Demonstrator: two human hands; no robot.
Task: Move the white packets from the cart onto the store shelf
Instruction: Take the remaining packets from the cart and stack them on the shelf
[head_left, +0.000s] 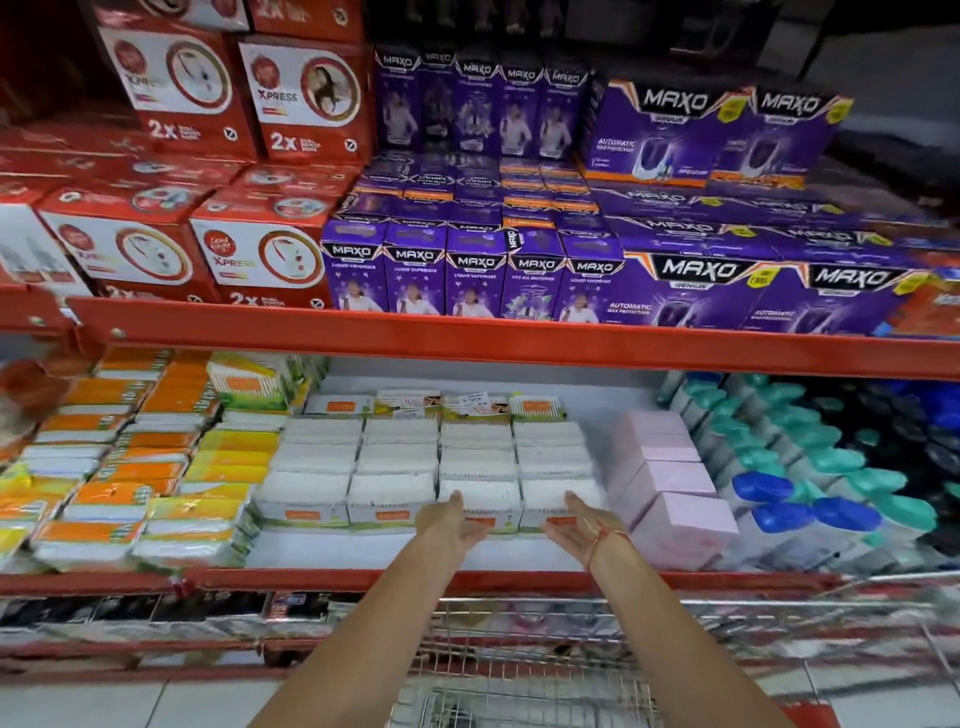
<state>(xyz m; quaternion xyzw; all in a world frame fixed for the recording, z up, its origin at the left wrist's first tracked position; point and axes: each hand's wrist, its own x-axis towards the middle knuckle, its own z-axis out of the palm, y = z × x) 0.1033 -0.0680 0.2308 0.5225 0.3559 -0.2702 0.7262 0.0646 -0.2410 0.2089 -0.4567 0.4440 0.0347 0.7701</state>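
Both hands, left hand (457, 522) and right hand (582, 525), are open and empty at the front white packets (478, 501) on the shelf (363, 578); likely next, reaching into the cart (545, 670) for more

The packets (395, 480) were white with orange labels on green-edged fronts. The shelf rail (519, 345) was red. Above stood purple Maxo boxes (475, 270) lettered white on black, and red-and-white Xpress boxes (260, 254). Pale pink boxes (675, 499) and orange-and-yellow packs (130, 467) flanked the packets.
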